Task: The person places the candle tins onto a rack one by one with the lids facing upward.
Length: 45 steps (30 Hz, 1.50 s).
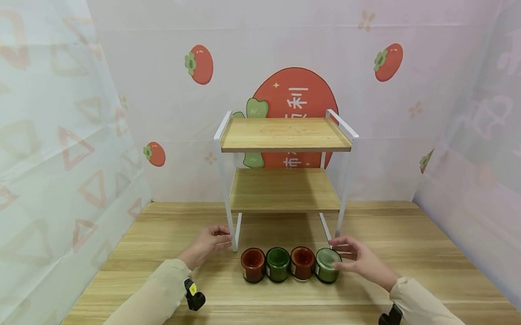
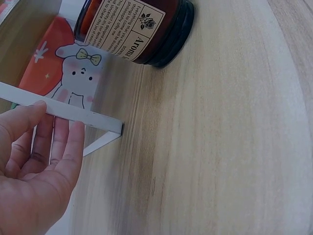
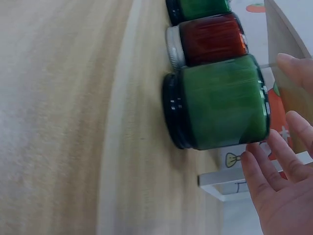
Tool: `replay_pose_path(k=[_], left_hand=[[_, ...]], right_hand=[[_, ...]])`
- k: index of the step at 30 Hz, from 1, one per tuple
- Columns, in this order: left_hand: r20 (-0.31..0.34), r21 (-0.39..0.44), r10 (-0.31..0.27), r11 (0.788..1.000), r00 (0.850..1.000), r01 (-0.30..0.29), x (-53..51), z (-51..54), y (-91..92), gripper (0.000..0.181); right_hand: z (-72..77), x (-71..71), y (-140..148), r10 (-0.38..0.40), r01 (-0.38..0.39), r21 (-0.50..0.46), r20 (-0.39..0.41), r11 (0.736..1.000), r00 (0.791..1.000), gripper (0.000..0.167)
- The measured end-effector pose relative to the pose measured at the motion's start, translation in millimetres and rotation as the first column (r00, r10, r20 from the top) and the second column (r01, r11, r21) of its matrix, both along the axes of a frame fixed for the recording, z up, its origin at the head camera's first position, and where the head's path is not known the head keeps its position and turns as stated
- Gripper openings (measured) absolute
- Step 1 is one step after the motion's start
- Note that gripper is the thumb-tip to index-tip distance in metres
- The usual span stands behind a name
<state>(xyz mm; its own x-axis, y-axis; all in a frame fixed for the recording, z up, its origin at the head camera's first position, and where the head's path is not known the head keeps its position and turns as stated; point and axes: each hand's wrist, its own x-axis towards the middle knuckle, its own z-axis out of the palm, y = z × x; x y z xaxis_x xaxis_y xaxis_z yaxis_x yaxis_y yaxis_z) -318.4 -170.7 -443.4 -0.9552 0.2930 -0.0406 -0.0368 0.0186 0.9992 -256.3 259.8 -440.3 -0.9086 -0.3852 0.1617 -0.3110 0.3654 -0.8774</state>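
A white-framed shelf rack with wooden boards stands on the table. At its left front leg, my left hand pinches the white post between thumb and fingers. Before the rack, glass scented-candle jars stand in a row, lids against the table: an amber jar at left, a green jar, another amber jar and a pale green jar at right. My right hand is beside the pale green jar, its fingers spread; a gap shows between thumb and jar in the right wrist view.
The wooden table reaches forward to a printed cloth backdrop with red fruit pictures. Cloth walls rise at left and right. The rack's upper board stands above the jars.
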Motion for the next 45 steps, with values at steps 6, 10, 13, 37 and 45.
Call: replay_pose_path(k=[6,10,13,37,45], left_hand=[[0.003,0.004,0.007,1.000,1.000,-0.007,-0.4,0.6,0.5,0.012],[0.001,-0.006,0.005,1.000,1.000,-0.005,-0.6,0.6,-0.2,0.011],[0.003,-0.011,0.001,1.000,1.000,-0.001,-0.7,0.5,-0.7,0.011],[0.013,-0.022,0.032,0.999,0.999,-0.032,0.1,0.4,1.7,0.015],[0.008,-0.026,0.025,0.999,1.000,-0.025,-0.1,1.0,1.7,0.014]], right_hand=[[-6.6,0.2,0,0.000,0.000,0.009,0.008,1.000,1.000,0.067],[-10.2,-1.1,0,0.002,-0.002,0.009,0.025,1.000,1.000,0.074],[-12.1,-1.5,0,0.013,-0.013,-0.002,0.038,1.000,0.999,0.077],[-26.3,-4.5,-4,-0.001,-0.001,0.032,0.049,0.999,0.999,0.079],[-27.9,-5.0,-3,0.011,-0.013,0.045,0.052,0.999,0.999,0.079]])
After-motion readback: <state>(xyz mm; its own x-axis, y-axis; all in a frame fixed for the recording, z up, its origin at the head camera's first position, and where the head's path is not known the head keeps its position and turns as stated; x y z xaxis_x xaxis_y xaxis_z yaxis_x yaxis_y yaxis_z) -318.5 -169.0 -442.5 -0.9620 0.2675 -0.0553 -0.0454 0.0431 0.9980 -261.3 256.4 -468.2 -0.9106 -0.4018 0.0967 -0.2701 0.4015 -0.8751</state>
